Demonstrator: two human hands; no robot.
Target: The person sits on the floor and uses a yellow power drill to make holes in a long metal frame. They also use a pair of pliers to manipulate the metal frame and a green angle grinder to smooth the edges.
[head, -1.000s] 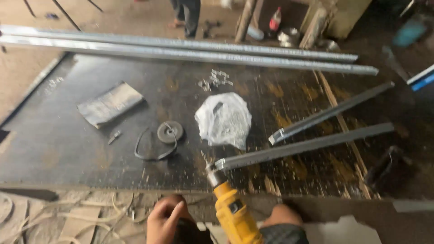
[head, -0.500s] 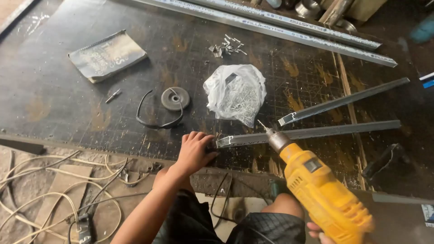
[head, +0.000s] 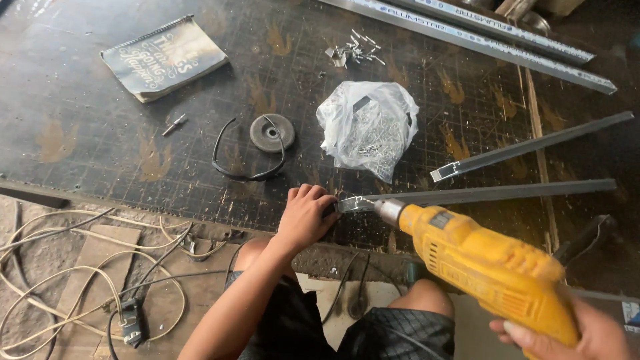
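Note:
My left hand [head: 305,215] rests on the dark work board, its fingers pressing the near end of a grey metal bar [head: 480,194] that runs off to the right. My right hand [head: 573,331] grips a yellow power drill [head: 480,260] at the lower right. The drill's bit tip touches the bar's end just beside my left fingers. A second, similar bar [head: 533,145] lies angled above the first.
A clear plastic bag of screws [head: 368,125], a round disc [head: 272,132] with dark safety glasses [head: 240,167], a loose bit [head: 175,124], a spiral notebook [head: 163,57] and scattered screws [head: 353,50] lie on the board. Long aluminium rails [head: 480,37] cross the back. White cables [head: 80,267] coil on the floor at left.
The view has dropped and closed in. My left hand came up onto the bar's end, and the drill swung in so its bit meets the bar.

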